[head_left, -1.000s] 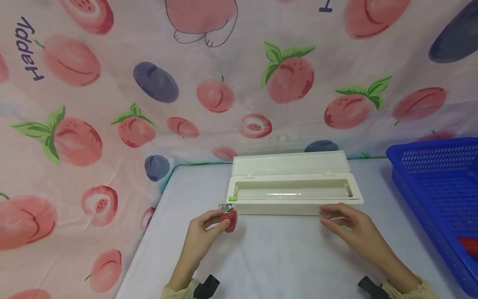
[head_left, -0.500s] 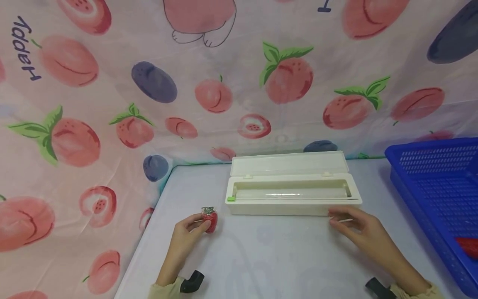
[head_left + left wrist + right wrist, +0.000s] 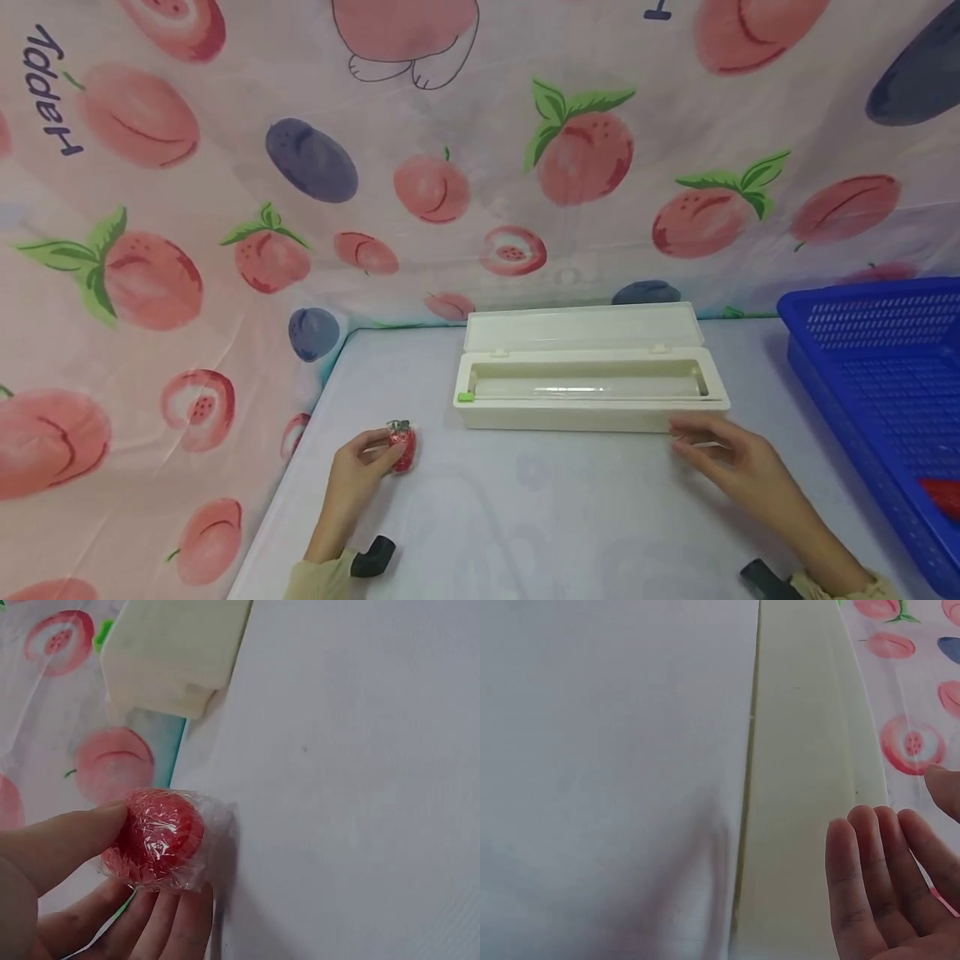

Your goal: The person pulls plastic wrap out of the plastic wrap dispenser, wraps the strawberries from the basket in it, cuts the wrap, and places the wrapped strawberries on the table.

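Between thumb and fingers, my left hand (image 3: 352,471) pinches a strawberry (image 3: 402,450) at the left of the table. In the left wrist view the strawberry (image 3: 161,836) is wrapped in clear plastic film. My right hand (image 3: 738,467) holds nothing; its fingers are relaxed, near the front right corner of a cling film dispenser (image 3: 573,419). The dispenser is a long cream box with its lid (image 3: 581,327) tipped up at the back. A roll of clear film (image 3: 585,385) lies inside, and a small green slider (image 3: 466,397) sits at its left end.
A blue plastic basket (image 3: 817,367) stands at the right edge with a red object (image 3: 941,496) inside, partly cut off. Behind the white table (image 3: 555,517) hangs a fruit-printed cloth (image 3: 465,108), which also runs down the left side.
My left hand has moved left with the strawberry, away from the dispenser. The right hand has shifted slightly to the right. The dispenser has stayed in place.
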`<state>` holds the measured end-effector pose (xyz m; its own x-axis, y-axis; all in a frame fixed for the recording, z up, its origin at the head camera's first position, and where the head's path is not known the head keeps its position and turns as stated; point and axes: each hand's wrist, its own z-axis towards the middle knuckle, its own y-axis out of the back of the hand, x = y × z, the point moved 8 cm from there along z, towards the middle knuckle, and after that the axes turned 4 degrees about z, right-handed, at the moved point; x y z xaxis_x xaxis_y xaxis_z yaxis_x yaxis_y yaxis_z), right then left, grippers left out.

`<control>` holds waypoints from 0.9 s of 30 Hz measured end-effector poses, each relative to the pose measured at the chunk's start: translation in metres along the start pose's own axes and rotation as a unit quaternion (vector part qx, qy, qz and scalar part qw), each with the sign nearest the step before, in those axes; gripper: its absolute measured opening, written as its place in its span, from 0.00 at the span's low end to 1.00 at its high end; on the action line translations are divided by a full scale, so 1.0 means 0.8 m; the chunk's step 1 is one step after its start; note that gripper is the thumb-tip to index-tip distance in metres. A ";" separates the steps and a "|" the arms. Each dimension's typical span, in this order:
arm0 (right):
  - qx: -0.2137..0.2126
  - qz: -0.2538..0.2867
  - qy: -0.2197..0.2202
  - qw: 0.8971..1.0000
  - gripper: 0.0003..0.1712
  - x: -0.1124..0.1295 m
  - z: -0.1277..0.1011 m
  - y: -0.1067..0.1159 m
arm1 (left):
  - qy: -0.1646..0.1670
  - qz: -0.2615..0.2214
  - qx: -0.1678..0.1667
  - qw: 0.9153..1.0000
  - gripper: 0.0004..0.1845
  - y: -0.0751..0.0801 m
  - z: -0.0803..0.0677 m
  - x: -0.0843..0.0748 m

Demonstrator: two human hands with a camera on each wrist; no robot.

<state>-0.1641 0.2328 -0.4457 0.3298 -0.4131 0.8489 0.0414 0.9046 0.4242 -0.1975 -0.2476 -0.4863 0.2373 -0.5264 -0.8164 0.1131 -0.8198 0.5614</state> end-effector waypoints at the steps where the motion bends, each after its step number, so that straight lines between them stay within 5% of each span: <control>1: 0.000 0.004 0.003 1.000 0.18 0.000 0.000 0.000 | 0.000 0.005 -0.002 1.000 0.22 0.001 0.001 0.001; 18: 0.004 0.008 0.001 1.000 0.17 -0.003 -0.002 -0.001 | -0.006 0.063 0.014 0.998 0.24 0.001 0.006 0.007; 27: -0.001 -0.022 0.002 1.000 0.20 0.002 -0.002 0.005 | -0.078 0.038 -0.072 0.994 0.22 0.019 -0.001 -0.021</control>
<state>-0.1619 0.2358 -0.4431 0.3313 -0.4515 0.8285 0.0576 0.8861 0.4598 -0.1991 -0.2507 -0.4641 0.0985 -0.6236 -0.7755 0.2406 -0.7413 0.6266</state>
